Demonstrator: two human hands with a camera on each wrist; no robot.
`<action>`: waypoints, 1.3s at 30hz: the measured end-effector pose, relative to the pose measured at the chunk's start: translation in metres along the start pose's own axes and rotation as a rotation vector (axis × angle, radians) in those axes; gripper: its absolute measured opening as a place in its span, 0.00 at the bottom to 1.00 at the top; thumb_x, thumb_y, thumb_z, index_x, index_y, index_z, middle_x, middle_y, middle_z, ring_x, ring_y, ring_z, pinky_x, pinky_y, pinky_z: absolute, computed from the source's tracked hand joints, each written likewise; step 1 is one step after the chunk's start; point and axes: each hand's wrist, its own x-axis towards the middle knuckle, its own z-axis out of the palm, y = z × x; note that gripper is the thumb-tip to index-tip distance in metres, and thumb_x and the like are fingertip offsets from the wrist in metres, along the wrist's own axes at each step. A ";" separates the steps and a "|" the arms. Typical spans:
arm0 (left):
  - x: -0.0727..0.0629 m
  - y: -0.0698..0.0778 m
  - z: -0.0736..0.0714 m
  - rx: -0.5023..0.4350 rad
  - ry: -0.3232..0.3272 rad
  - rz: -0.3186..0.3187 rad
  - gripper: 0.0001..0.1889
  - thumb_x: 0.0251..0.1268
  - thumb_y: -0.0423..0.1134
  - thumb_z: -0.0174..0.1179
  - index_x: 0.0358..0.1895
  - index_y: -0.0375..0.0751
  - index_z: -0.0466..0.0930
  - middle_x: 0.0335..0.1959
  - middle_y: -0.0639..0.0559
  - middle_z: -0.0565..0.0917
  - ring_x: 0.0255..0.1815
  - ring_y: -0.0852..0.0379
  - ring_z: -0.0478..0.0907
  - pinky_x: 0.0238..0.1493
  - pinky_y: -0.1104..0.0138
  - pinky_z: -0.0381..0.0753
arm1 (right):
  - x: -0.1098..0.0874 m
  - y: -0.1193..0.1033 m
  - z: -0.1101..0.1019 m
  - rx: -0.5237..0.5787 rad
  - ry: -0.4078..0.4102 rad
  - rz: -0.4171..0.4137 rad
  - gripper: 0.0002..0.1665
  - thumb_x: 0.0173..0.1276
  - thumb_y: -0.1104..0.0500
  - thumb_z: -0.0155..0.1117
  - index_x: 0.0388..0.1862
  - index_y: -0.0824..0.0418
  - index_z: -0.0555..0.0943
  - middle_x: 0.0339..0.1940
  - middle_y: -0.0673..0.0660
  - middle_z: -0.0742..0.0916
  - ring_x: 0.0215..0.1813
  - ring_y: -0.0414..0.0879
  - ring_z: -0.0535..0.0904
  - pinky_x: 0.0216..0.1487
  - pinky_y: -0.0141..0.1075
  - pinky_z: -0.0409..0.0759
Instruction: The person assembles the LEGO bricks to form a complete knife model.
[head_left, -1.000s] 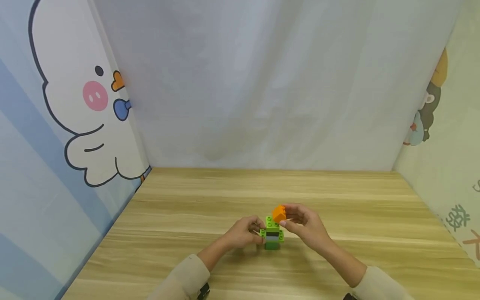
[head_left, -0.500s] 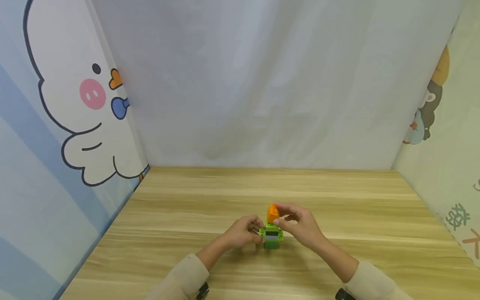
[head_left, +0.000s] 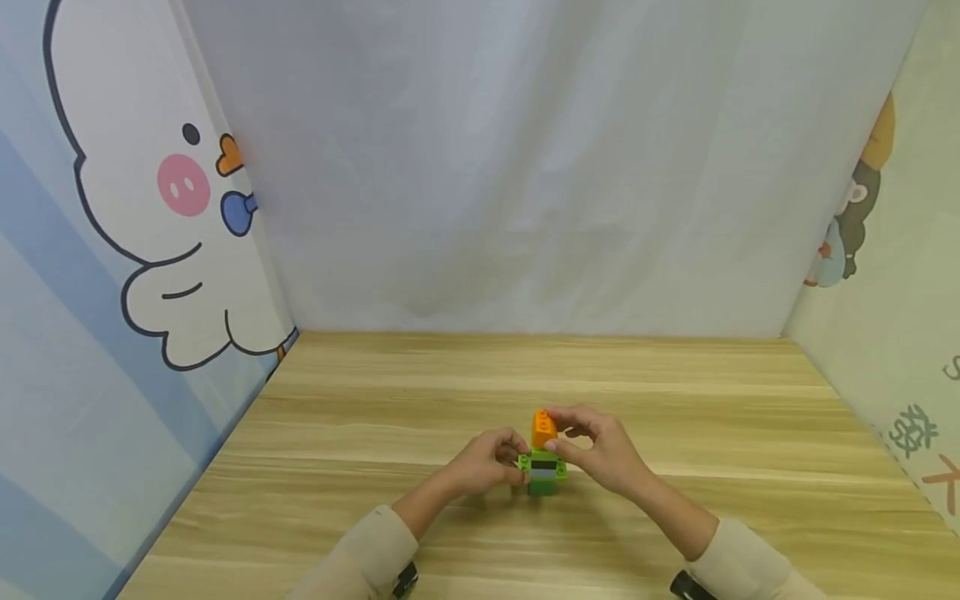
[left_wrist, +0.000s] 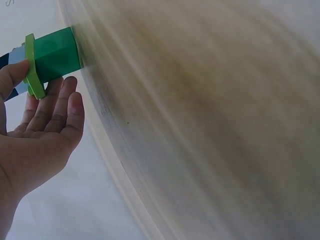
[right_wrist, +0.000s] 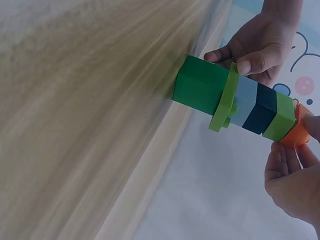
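A small tower of toy building bricks (head_left: 543, 471) stands upright on the wooden table. In the right wrist view its layers run from a dark green brick (right_wrist: 201, 85) through a wider lime plate (right_wrist: 226, 100), a grey-blue brick (right_wrist: 245, 100) and a navy brick (right_wrist: 261, 111) to a lime brick (right_wrist: 280, 117). My left hand (head_left: 486, 465) holds the tower from the left, its thumb near the lime plate. On top sits an orange brick (head_left: 543, 432), pinched between the thumb and fingers of my right hand (head_left: 606, 454). Fingertips partly cover the orange brick.
The wooden table (head_left: 375, 375) reaches back to a pale hanging cloth (head_left: 480, 208). A blue-striped wall with a cartoon character (head_left: 142, 217) borders the left side, and a cream printed wall (head_left: 900, 350) the right.
My right hand has moved a little left and turned the orange brick, bringing it from above the tower's right side down onto its top. My left hand has stayed at the tower.
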 end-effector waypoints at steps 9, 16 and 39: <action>0.001 0.002 -0.001 0.005 -0.011 -0.002 0.15 0.51 0.28 0.66 0.42 0.36 0.74 0.38 0.49 0.82 0.40 0.53 0.79 0.45 0.58 0.77 | 0.002 0.000 -0.004 -0.069 -0.012 -0.050 0.20 0.59 0.62 0.68 0.50 0.67 0.79 0.44 0.55 0.84 0.43 0.48 0.78 0.44 0.45 0.78; -0.001 0.003 0.000 0.009 -0.017 0.002 0.14 0.51 0.29 0.66 0.41 0.36 0.74 0.38 0.47 0.82 0.39 0.52 0.79 0.44 0.58 0.77 | 0.002 -0.001 -0.005 -0.110 -0.009 -0.061 0.20 0.57 0.62 0.70 0.48 0.68 0.80 0.43 0.56 0.84 0.40 0.47 0.80 0.41 0.42 0.79; -0.001 0.003 -0.004 0.019 -0.034 0.031 0.14 0.51 0.29 0.65 0.41 0.37 0.73 0.39 0.46 0.84 0.39 0.55 0.80 0.44 0.60 0.77 | 0.008 0.000 -0.007 -0.112 -0.040 -0.052 0.20 0.57 0.63 0.70 0.47 0.70 0.80 0.41 0.58 0.85 0.38 0.46 0.81 0.33 0.34 0.79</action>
